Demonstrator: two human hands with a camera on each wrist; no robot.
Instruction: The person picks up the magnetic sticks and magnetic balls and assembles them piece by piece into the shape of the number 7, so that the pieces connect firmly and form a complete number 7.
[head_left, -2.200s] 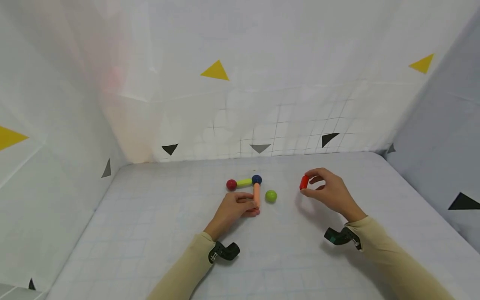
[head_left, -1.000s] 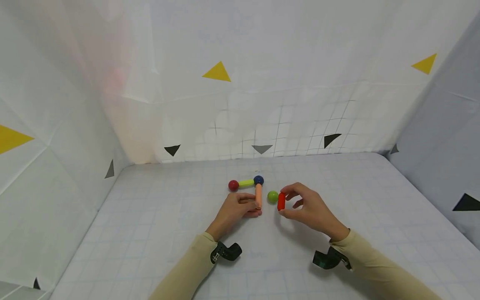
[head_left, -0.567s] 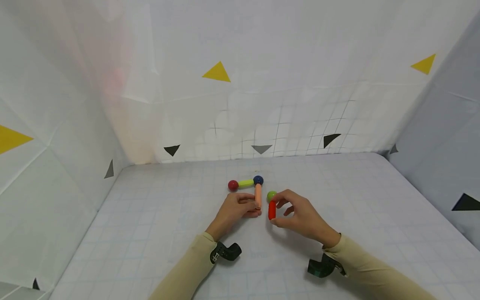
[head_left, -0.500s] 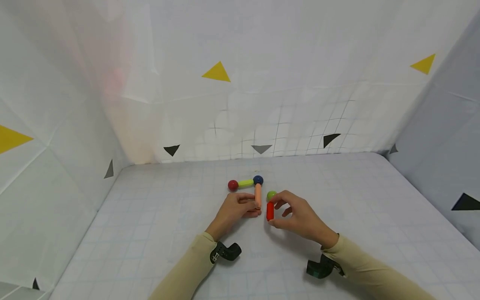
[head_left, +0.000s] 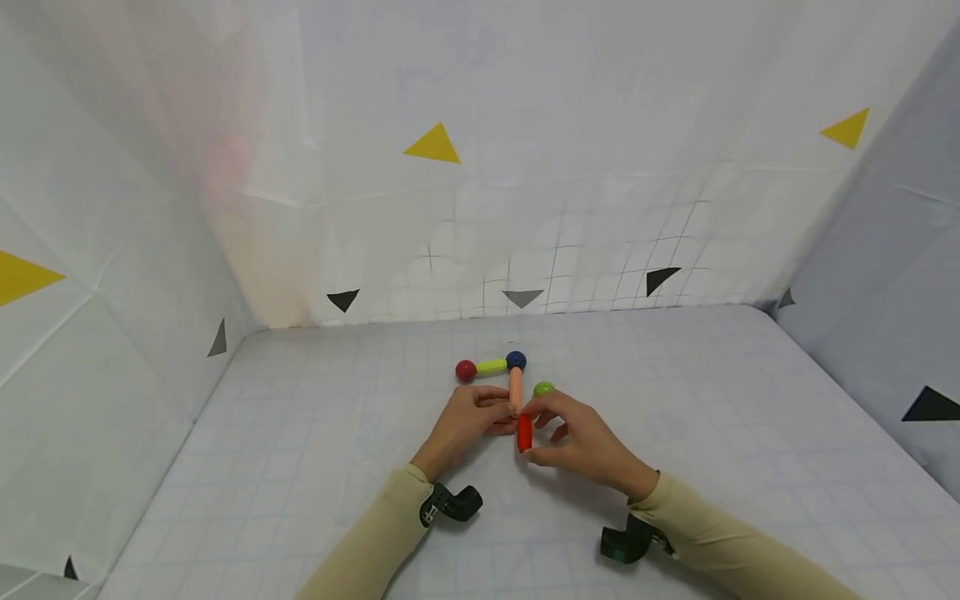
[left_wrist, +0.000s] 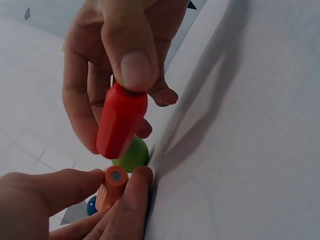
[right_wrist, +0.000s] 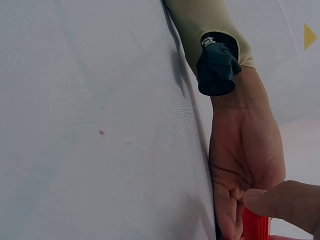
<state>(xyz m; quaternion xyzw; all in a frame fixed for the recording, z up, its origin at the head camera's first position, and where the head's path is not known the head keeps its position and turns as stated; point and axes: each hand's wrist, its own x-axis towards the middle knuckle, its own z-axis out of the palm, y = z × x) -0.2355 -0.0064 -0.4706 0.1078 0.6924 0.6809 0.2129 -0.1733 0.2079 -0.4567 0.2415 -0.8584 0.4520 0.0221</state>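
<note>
My left hand [head_left: 467,418] pinches the near end of an orange stick [head_left: 516,387]. That stick's far end meets a dark blue ball [head_left: 516,360], from which a yellow-green stick [head_left: 491,366] runs left to a dark red ball [head_left: 466,371]. Between thumb and fingers, my right hand [head_left: 588,437] holds a bright red stick [head_left: 524,434] lengthwise, in line with the orange one. In the left wrist view, a narrow gap separates the red stick [left_wrist: 120,122] from the orange stick's end, where a grey metal disc [left_wrist: 116,175] shows. A green ball [head_left: 543,388] lies loose just beyond my right fingers, partly covered.
The white table [head_left: 337,467] carries a faint grid. White sheeting [head_left: 600,100] with yellow and black triangles hangs behind and along both sides. Dark wrist cameras [head_left: 452,503] sit on both forearms, low over the tabletop.
My right hand has brought the red stick left and nearer to me, past the green ball, to the orange stick's near end. My left hand keeps its grip in place.
</note>
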